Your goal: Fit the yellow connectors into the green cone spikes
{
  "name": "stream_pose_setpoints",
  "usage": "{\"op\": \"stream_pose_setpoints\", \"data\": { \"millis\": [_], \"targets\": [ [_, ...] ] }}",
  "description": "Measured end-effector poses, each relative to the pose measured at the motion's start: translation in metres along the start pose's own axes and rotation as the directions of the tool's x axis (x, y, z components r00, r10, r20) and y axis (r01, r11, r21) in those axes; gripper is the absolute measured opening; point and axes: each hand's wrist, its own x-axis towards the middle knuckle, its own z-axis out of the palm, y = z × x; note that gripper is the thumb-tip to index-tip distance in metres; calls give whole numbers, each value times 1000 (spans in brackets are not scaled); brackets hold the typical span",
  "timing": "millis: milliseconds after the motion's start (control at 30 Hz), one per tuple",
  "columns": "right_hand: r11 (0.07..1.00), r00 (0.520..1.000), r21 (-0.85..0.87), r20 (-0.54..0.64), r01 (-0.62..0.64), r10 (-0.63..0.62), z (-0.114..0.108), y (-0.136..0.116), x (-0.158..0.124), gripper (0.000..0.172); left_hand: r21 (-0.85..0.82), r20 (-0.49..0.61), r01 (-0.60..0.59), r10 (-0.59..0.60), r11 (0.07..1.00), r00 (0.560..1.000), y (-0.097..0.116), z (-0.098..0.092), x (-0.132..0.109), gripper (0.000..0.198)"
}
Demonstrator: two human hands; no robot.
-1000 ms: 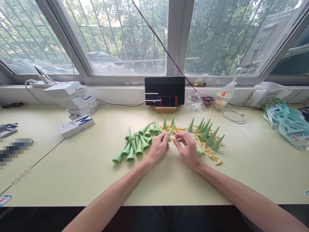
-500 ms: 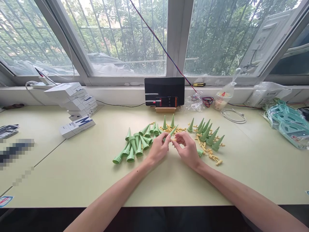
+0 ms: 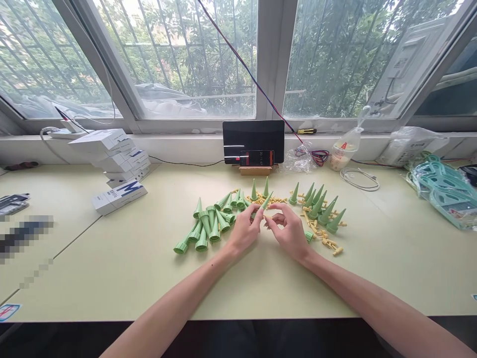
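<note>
My left hand [image 3: 244,229] is closed on a green plant-watering spike [image 3: 267,200], whose pointed tip slants up and away to the right. Close beside it, my right hand [image 3: 292,233] pinches a small yellow valve [image 3: 267,217] at the spike's near end; fingers hide how far the two are joined. Several green spikes [image 3: 203,238] lie in a pile left of my hands. To the right, more spikes [image 3: 327,215] stand point up among loose yellow valves [image 3: 331,244]. One spike lies partly hidden by my right hand. Behind my hands are more yellow valves [image 3: 280,200].
A black tablet [image 3: 253,136] and a phone [image 3: 257,158] stand on a cardboard support [image 3: 255,170] at the back. White boxes [image 3: 119,196] are at the left. A bagged cup [image 3: 343,153], a coiled cable [image 3: 359,180] and wrapped teal plastic items [image 3: 437,186] sit at the right.
The spike in my left hand has tipped very slightly more upright. Both hands stay nearly in place, and the piles look the same.
</note>
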Motion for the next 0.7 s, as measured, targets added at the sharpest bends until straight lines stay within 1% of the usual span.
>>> {"op": "stream_pose_setpoints", "data": {
  "millis": [333,700],
  "targets": [
    [999,999,27,-19,-26,26,1,4,2,25,-30,5,22,-22,999,1000,1,0,1,33],
    [999,999,17,-23,-30,30,2,6,3,19,-62,9,39,-38,997,999,-3,1,1,33]
  ]
}}
